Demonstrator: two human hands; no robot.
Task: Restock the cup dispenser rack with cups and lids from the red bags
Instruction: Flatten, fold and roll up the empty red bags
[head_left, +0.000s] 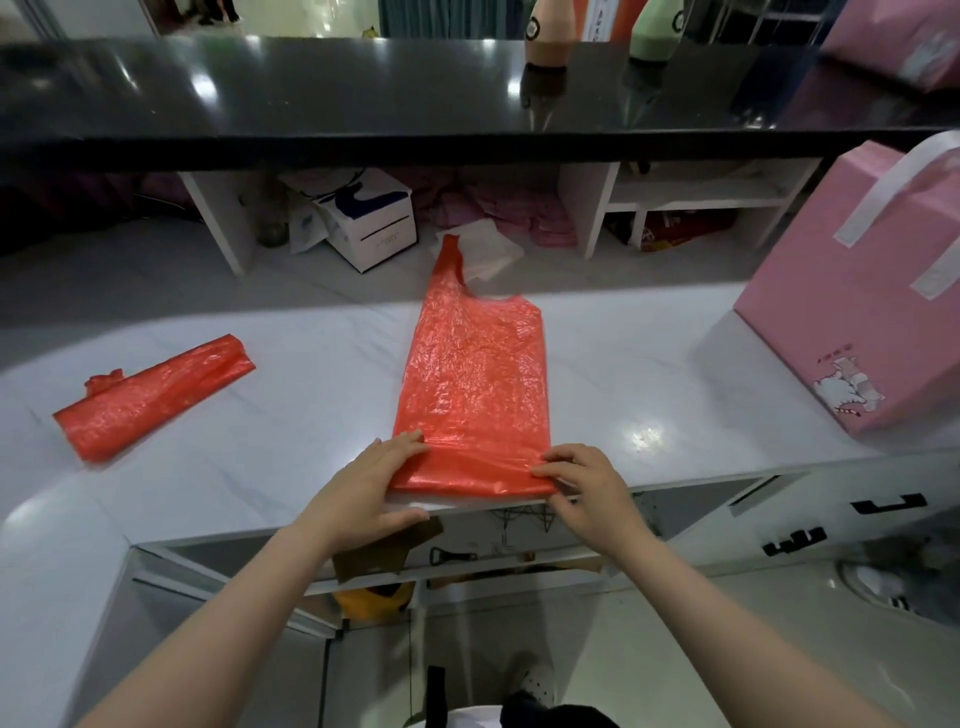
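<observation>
An empty red plastic bag (472, 379) lies flat on the white counter (291, 415), its handles pointing away from me. Its near end is turned over in a fold at the counter's front edge. My left hand (366, 488) lies on the fold's left corner, fingers fairly straight on the plastic, thumb along the counter edge. My right hand (582, 480) pinches the fold's right corner with curled fingers. A second red bag (156, 395), folded into a long strip, lies to the left. No cups, lids or dispenser rack are in view.
A pink paper bag (852, 322) with white handles stands at the counter's right end. A black upper shelf (363, 98) overhangs the back, with a white box (376, 223) and pink packets beneath. Open shelves sit below the counter front.
</observation>
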